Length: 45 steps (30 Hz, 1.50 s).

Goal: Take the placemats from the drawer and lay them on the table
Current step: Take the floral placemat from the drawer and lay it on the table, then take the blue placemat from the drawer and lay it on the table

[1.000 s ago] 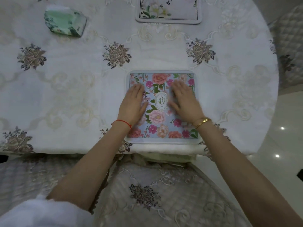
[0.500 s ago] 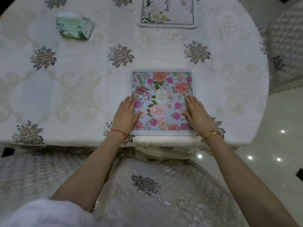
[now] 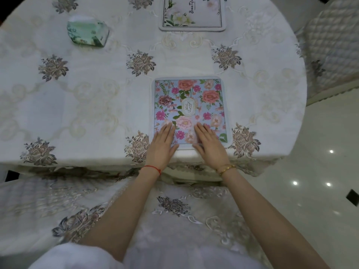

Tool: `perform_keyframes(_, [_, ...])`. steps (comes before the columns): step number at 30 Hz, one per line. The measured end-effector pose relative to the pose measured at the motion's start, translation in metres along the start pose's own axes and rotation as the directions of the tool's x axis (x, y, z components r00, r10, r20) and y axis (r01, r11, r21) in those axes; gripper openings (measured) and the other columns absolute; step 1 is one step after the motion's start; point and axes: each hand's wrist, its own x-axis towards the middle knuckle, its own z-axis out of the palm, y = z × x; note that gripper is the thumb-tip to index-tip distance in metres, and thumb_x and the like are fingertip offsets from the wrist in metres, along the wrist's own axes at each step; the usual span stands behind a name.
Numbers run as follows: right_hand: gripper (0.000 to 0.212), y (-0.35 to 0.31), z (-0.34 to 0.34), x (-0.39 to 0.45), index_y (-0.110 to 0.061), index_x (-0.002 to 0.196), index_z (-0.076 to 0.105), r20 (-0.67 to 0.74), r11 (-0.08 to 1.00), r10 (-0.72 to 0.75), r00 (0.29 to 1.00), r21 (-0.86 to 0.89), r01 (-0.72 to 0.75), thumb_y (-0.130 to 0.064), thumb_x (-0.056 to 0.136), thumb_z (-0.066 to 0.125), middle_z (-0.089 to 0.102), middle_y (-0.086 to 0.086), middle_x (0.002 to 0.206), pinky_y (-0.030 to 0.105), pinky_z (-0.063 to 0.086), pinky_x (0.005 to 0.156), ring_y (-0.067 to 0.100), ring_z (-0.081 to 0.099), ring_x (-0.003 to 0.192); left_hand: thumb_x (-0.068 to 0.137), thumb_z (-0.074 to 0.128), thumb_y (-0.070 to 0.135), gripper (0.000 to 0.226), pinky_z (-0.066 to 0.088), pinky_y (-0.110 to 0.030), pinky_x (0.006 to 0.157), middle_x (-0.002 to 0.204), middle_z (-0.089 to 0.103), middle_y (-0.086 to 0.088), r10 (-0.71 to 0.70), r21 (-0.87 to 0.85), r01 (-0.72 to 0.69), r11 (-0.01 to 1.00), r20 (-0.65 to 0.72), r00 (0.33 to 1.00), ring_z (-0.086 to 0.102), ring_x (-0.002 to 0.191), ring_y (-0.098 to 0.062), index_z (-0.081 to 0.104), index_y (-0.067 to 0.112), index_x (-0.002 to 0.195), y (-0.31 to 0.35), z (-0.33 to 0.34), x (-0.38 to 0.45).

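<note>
Round table (image 3: 81,105), draped in a cream embroidered tablecloth (image 3: 272,98) with grey-brown flower motifs and scrollwork. Chair (image 3: 174,220) at the near side, under a matching embroidered cover. Second chair (image 3: 330,47) at the far right, quilted pale cover. Floor (image 3: 320,162) of glossy white tile with small dark inset squares, showing bright pinpoint reflections of ceiling lights. Green-patterned tissue pack (image 3: 87,32) on the cloth, far left.

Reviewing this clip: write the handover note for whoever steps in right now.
Left hand: open, flat on the near left corner of the blue floral placemat.
Right hand: open, flat on its near edge.
Done: that mat lies flat at the near edge of the table; a white floral placemat lies at the far side.
Left: the drawer is out of view, so any remaining mats cannot be told.
</note>
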Motion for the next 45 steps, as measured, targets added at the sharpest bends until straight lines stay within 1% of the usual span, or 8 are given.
perform_keyframes(6, [0.062, 0.029, -0.016, -0.033, -0.019, 0.152, 0.015, -0.057, 0.995, 0.100, 0.993, 0.010, -0.100, -0.042, 0.100, 0.039, 0.011, -0.004, 0.160, 0.036, 0.008, 0.121, 0.014, 0.005, 0.148, 0.102, 0.031, 0.042, 0.063, 0.001, -0.033, 0.120, 0.162, 0.005, -0.002, -0.051, 0.000, 0.051, 0.999, -0.007, 0.999, 0.003, 0.149, -0.018, 0.006, 0.016, 0.153, -0.024, -0.011, -0.020])
perform_keyframes(10, [0.055, 0.034, -0.028, -0.057, -0.017, 0.147, 0.033, -0.130, 0.968, 0.250, 0.960, 0.068, -0.243, -0.031, 0.097, 0.050, 0.026, 0.002, 0.157, 0.046, 0.023, 0.118, 0.020, 0.015, 0.146, 0.102, 0.034, 0.037, 0.058, 0.001, -0.030, 0.118, 0.160, 0.016, -0.006, -0.055, -0.013, 0.055, 0.998, -0.004, 0.998, 0.012, 0.148, -0.023, 0.017, 0.013, 0.152, -0.022, -0.025, -0.036])
perform_keyframes(14, [0.054, 0.024, -0.046, -0.082, -0.012, 0.145, 0.035, -0.192, 0.967, 0.256, 0.947, 0.067, -0.248, -0.033, 0.097, 0.049, 0.034, 0.008, 0.153, 0.043, 0.024, 0.117, 0.024, 0.023, 0.144, 0.099, 0.045, 0.028, 0.050, 0.021, -0.038, 0.118, 0.151, 0.038, -0.010, -0.005, -0.067, -0.001, 0.998, -0.092, 0.996, 0.033, 0.140, -0.028, 0.036, 0.012, 0.146, -0.010, -0.044, -0.055])
perform_keyframes(17, [0.049, 0.007, -0.055, -0.103, -0.011, 0.141, 0.042, -0.250, 0.965, 0.261, 0.933, 0.094, -0.244, -0.032, 0.097, 0.050, 0.044, 0.009, 0.144, 0.043, 0.037, 0.109, 0.025, 0.036, 0.136, 0.096, 0.051, 0.023, 0.044, 0.038, -0.040, 0.109, 0.138, 0.053, -0.007, 0.056, -0.084, -0.071, 0.994, -0.170, 0.984, 0.051, 0.124, -0.025, 0.048, 0.013, 0.138, 0.002, -0.058, -0.068])
perform_keyframes(21, [0.041, -0.010, -0.064, -0.144, -0.010, 0.133, 0.050, -0.343, 0.962, 0.272, 0.899, 0.121, -0.245, -0.026, 0.095, 0.055, 0.057, 0.011, 0.128, 0.041, 0.046, 0.096, 0.027, 0.050, 0.119, 0.093, 0.058, 0.017, 0.033, 0.047, -0.040, 0.100, 0.125, 0.062, -0.007, 0.135, -0.111, -0.172, 0.979, -0.281, 0.950, 0.060, 0.111, -0.024, 0.059, 0.010, 0.125, 0.027, -0.075, -0.089])
perform_keyframes(28, [0.033, -0.007, -0.077, -0.228, -0.008, 0.123, 0.058, -0.481, 0.932, 0.362, 0.799, 0.165, -0.323, -0.017, 0.091, 0.062, 0.064, 0.010, 0.112, 0.034, 0.042, 0.093, 0.028, 0.055, 0.107, 0.095, 0.056, 0.023, 0.029, 0.046, -0.035, 0.094, 0.117, 0.065, -0.004, 0.260, -0.099, -0.293, 0.951, -0.257, 0.931, 0.058, 0.109, -0.023, 0.061, 0.014, 0.122, 0.075, -0.088, -0.109])
perform_keyframes(36, [0.033, 0.018, -0.091, -0.337, -0.010, 0.124, 0.059, -0.555, 0.820, 0.563, 0.612, 0.282, -0.498, -0.020, 0.093, 0.059, 0.062, 0.008, 0.119, 0.024, 0.035, 0.098, 0.022, 0.052, 0.115, 0.093, 0.057, 0.018, 0.028, 0.052, -0.039, 0.085, 0.111, 0.068, -0.009, 0.462, -0.100, -0.484, 0.869, -0.183, 0.868, 0.063, 0.099, -0.028, 0.062, 0.011, 0.120, 0.164, -0.087, -0.118])
perform_keyframes(45, [0.036, 0.086, -0.088, -0.483, -0.012, 0.129, 0.057, -0.513, 0.703, 0.705, 0.490, 0.411, -0.580, -0.023, 0.095, 0.056, 0.061, 0.007, 0.124, 0.022, 0.033, 0.099, 0.021, 0.051, 0.118, 0.089, 0.061, 0.016, 0.020, 0.052, -0.037, 0.076, 0.100, 0.067, -0.009, 0.558, -0.110, -0.569, 0.815, -0.115, 0.822, 0.062, 0.089, -0.028, 0.065, 0.012, 0.109, 0.304, -0.030, -0.137])
